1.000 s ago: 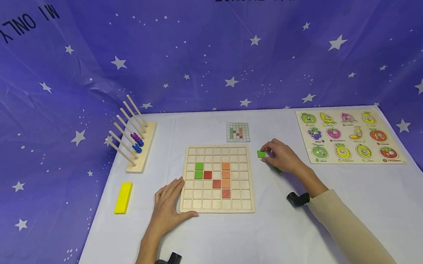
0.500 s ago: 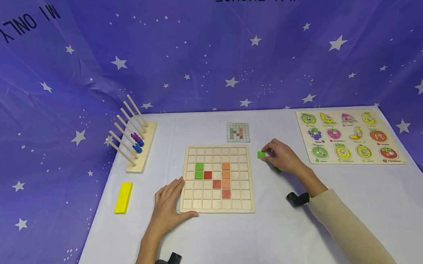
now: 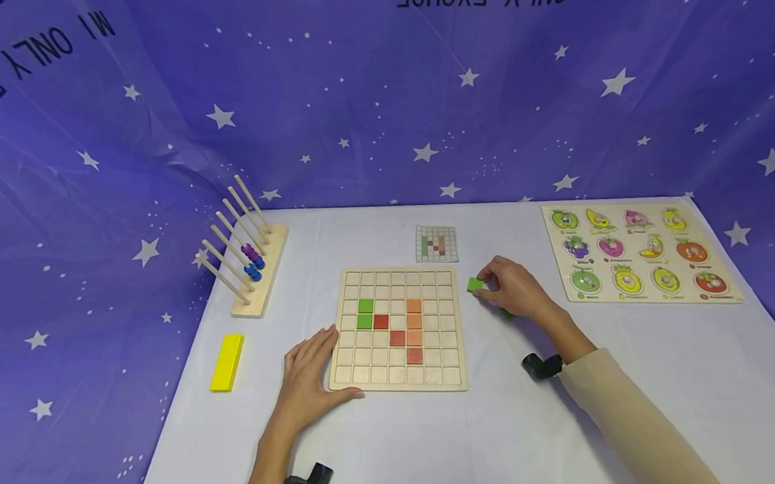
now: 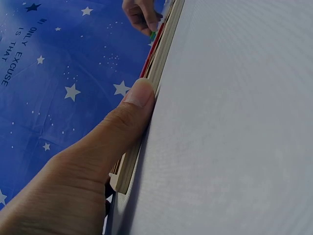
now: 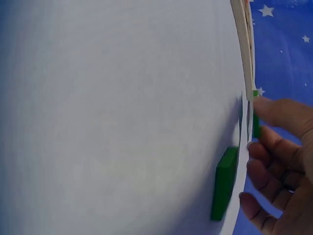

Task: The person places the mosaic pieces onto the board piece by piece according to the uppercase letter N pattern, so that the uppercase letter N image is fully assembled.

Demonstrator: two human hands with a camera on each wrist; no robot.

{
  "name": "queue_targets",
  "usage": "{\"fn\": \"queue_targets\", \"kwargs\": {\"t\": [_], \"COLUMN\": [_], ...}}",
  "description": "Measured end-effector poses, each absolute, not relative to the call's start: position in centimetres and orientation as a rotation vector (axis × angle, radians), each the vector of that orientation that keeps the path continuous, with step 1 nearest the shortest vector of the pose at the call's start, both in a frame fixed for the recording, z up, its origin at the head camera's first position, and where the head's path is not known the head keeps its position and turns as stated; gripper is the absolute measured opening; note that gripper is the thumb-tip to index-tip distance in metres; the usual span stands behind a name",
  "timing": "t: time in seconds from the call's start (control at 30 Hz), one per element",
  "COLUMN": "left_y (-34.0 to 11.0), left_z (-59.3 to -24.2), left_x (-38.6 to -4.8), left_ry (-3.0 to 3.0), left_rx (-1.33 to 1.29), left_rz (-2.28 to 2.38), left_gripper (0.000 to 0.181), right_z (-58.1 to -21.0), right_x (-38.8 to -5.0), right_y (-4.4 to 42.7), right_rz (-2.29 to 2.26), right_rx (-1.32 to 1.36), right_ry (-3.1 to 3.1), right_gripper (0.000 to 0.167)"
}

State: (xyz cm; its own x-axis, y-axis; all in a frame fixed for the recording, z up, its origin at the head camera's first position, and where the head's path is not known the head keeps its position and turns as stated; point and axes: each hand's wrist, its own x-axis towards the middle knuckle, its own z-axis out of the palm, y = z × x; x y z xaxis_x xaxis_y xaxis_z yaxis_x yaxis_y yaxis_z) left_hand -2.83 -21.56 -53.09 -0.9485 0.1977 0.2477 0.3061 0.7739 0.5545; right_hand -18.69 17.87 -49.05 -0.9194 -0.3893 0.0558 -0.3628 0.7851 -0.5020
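Observation:
A square wooden grid board [image 3: 441, 336] lies on the table, bearing 2 green tiles [image 3: 364, 321], several orange tiles [image 3: 414, 321] and 3 red tiles [image 3: 397, 338]. My left hand [image 3: 308, 380] rests at its near left corner, fingers along the left side, the straight thumb [image 4: 140, 93] against the front edge. Just right of the board, my right hand [image 3: 515, 290] pinches a small green tile [image 3: 474, 285] between thumb and fingers. Another green block [image 5: 225, 183] sits on the table under that hand, partly hidden in the head view.
Behind the board lies a small pattern card [image 3: 436, 243] with a coloured grid. A peg stand [image 3: 261, 294] with purple and blue beads is at the left, near a yellow block [image 3: 226, 363]. A fruit puzzle board [image 3: 641, 252] lies at the far right.
My right hand has shifted slightly left with the green tile, which now looks tilted. The left hand and the board stay where they were.

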Motion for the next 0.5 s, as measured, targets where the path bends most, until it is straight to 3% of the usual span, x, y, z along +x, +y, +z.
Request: {"fn": "queue_targets", "kwargs": {"t": [0.5], "left_y": [-21.7], "left_z": [-53.4], "left_x": [-2.9], "left_ry": [-2.781], "left_rx": [-0.407], "left_rz": [-0.913], "left_gripper": [0.113], "right_z": [-46.5], "right_x": [-16.7], "right_y": [12.0], "right_rz": [-0.8], "right_rx": [-0.905], "right_ry": [2.904], "right_gripper": [0.026]}}
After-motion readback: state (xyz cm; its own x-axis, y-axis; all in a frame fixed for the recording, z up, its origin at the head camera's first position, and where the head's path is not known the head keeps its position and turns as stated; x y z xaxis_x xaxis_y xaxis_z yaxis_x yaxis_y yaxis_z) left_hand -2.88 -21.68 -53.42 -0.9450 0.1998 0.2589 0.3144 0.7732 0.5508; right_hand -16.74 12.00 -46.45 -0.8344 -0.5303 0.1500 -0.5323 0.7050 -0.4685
